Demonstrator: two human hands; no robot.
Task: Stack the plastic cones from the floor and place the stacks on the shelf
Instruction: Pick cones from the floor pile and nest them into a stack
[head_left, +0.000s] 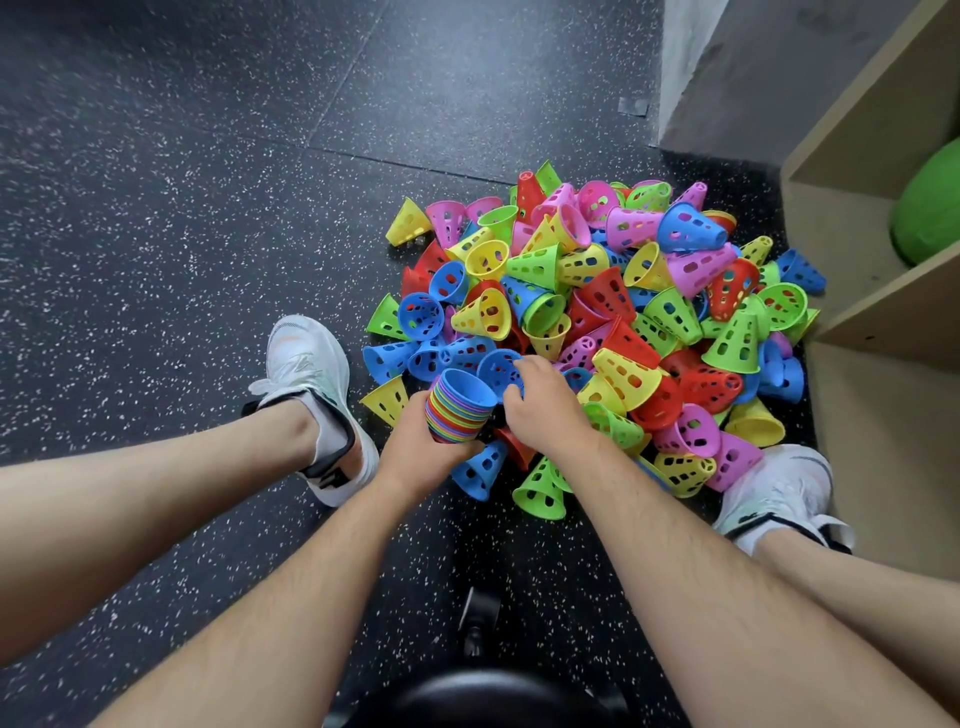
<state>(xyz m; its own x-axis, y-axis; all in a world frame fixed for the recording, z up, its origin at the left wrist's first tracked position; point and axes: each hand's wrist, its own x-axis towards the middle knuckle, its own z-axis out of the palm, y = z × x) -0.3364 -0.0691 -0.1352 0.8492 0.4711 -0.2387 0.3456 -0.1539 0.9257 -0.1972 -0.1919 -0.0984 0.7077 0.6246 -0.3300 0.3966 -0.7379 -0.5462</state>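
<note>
A big pile of perforated plastic cones (613, 312) in red, blue, green, yellow and pink lies on the dark speckled floor. My left hand (421, 452) grips a stack of nested cones (460, 405), rims facing up and away, a blue one on top. My right hand (545, 405) reaches into the near edge of the pile, its fingers curled around the rim of a blue cone (498, 366) just beside the stack. The wooden shelf (883, 322) stands at the right.
My two white shoes (306, 395) (779, 488) flank the pile. A green ball-like object (930, 208) sits in an upper shelf compartment. A grey wall corner (727, 78) rises behind the pile. A black stool seat (483, 696) is below me.
</note>
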